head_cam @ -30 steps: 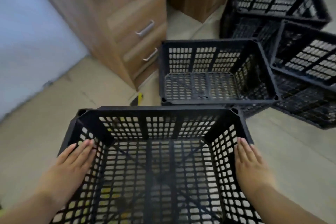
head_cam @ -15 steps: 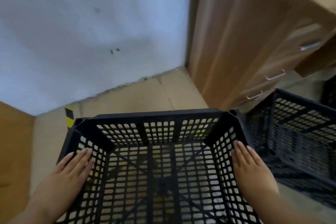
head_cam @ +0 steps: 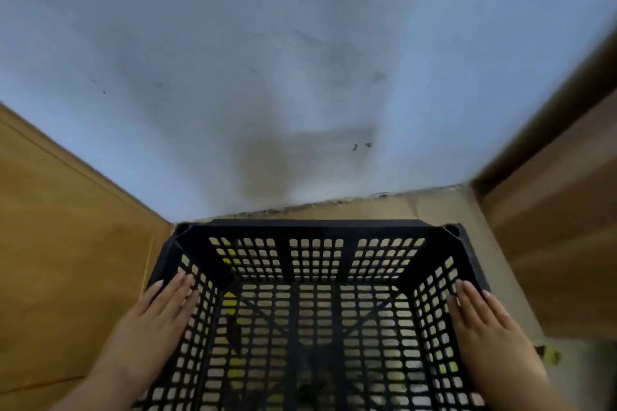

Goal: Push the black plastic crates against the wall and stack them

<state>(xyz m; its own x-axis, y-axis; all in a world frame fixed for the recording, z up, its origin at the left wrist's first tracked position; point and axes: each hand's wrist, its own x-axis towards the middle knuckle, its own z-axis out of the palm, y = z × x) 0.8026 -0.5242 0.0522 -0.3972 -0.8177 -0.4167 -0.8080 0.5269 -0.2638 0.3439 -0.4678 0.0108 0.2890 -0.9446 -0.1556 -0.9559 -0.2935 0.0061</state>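
One black plastic crate point(head_cam: 317, 227) with perforated walls fills the lower middle of the head view, its open top facing me. My left hand point(head_cam: 157, 317) lies flat over the crate's left rim, fingers pointing forward. My right hand point(head_cam: 484, 324) holds the right rim the same way. The crate's far edge is close to the pale blue-grey wall point(head_cam: 300, 77), with a narrow strip of floor showing between them on the right. The other crates are out of view.
A light wooden panel point(head_cam: 66, 260) stands at the left of the crate. A darker wooden cabinet side point(head_cam: 561, 243) stands at the right. Beige floor point(head_cam: 434, 210) shows between crate and cabinet. Yellow-black tape shows through the crate's bottom.
The view has swung left from the other crates and drawer cabinet to face the wall. The crate, held in both hands, has come much closer to the wall, between the two wooden sides.
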